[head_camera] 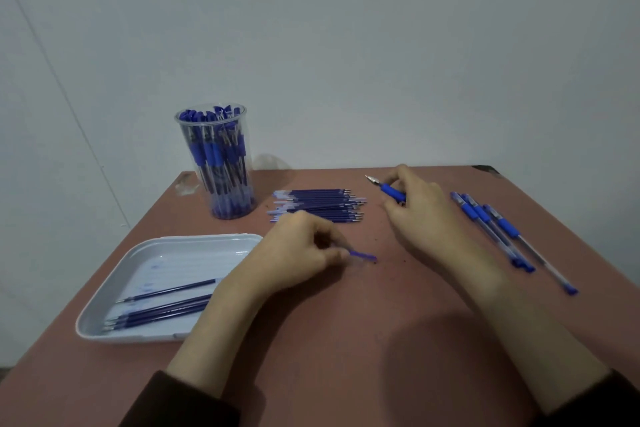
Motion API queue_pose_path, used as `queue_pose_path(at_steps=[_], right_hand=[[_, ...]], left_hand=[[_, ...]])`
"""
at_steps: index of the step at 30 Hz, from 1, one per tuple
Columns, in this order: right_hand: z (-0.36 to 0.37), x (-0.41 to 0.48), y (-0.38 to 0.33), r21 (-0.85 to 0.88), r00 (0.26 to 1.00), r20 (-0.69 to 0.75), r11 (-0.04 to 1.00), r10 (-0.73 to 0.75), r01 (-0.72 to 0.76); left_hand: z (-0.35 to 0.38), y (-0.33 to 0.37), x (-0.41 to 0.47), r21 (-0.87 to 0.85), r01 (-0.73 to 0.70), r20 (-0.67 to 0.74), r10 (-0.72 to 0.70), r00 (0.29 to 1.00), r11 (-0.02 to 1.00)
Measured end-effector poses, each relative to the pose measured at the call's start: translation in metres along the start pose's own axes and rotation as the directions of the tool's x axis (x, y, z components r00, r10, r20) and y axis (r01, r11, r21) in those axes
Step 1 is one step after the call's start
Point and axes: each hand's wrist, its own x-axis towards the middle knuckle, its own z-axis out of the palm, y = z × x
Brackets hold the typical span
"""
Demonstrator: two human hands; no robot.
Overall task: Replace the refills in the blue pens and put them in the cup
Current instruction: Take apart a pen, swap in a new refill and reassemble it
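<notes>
My right hand (420,208) grips a blue pen (389,189) by its rubber grip, metal tip pointing left, just above the table. My left hand (301,253) pinches a small blue piece (363,256), blurred, low over the table's middle. A pile of dark blue refills (318,204) lies behind my left hand. A clear cup (218,163) full of blue pens stands at the back left. Three blue pens (502,232) lie in a row to the right of my right hand.
A white tray (114,284) at the front left holds several dark refills (166,305). The reddish table (346,340) ends near the wall at the back. A scrap of clear plastic (187,185) lies at the back left corner.
</notes>
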Motion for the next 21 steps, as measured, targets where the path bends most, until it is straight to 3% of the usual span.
queue_pose_path(at_steps=[2,5,8,10,11,14,16,19,21], right_hand=[[0.0,0.0,-0.001,0.067,1.0,-0.006,0.997,-0.028,0.028],[0.002,-0.002,-0.005,0.171,0.996,-0.021,0.982,-0.081,0.084],[0.005,-0.003,-0.007,0.331,0.996,-0.012,0.94,-0.084,0.083],[0.005,-0.004,-0.011,0.497,0.998,0.04,0.868,-0.048,0.022],[0.003,-0.006,-0.014,0.569,0.996,0.085,0.822,-0.033,-0.021],[0.0,-0.011,-0.027,0.777,0.953,0.302,0.588,-0.034,-0.225],[-0.002,-0.015,-0.033,0.812,0.883,0.459,0.448,-0.097,-0.373],[0.001,-0.017,-0.036,0.801,0.795,0.572,0.346,-0.203,-0.488],[0.004,-0.018,-0.037,0.82,0.808,0.546,0.342,-0.222,-0.459]], left_hand=[[0.005,0.0,0.0,0.001,-0.008,0.127,0.008,0.992,1.0],[0.006,-0.001,-0.001,0.004,-0.011,0.146,0.011,0.989,1.0],[0.005,0.003,0.001,-0.028,0.033,-0.084,-0.035,0.996,0.999],[0.002,0.005,0.003,-0.155,0.056,-0.252,-0.094,0.963,0.986],[0.0,0.006,0.003,-0.262,0.052,-0.263,-0.123,0.957,0.964],[-0.004,0.015,-0.001,-0.635,0.018,-0.102,-0.107,0.989,0.773],[-0.004,0.02,-0.003,-0.795,-0.021,-0.07,-0.057,0.996,0.607],[-0.003,0.021,-0.001,-0.909,-0.043,-0.091,-0.097,0.991,0.415],[-0.004,0.02,0.0,-0.931,-0.041,-0.098,-0.138,0.986,0.363]])
